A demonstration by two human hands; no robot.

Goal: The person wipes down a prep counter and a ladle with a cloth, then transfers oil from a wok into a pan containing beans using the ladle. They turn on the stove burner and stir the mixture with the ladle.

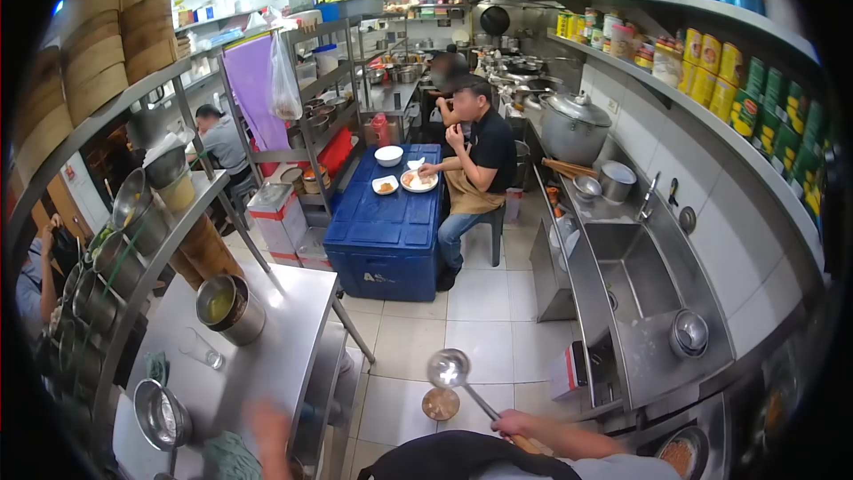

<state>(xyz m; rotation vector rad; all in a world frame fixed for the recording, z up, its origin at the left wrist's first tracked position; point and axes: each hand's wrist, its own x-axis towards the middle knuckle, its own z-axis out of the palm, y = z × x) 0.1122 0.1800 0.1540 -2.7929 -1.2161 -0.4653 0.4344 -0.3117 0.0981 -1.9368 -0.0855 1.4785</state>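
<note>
My right hand point(513, 425) is closed round the wooden handle of a metal ladle point(449, 368), whose round bowl points forward over the tiled floor. Over the front edge of the steel table point(293, 302) is my left hand point(267, 422), blurred by motion, its fingers too smeared to read. Near it lie a green cloth point(233, 455) and a metal bowl point(162, 415). Farther back on that table stand a glass point(202, 348) lying on its side and a metal pot point(229, 309) with yellowish liquid.
A person point(480, 151) sits eating at a blue chest point(382, 231) bearing plates. The sink point(635, 267) and a large lidded pot point(576, 127) are at right. A round brown object point(441, 404) shows below the ladle. Shelves run along both sides.
</note>
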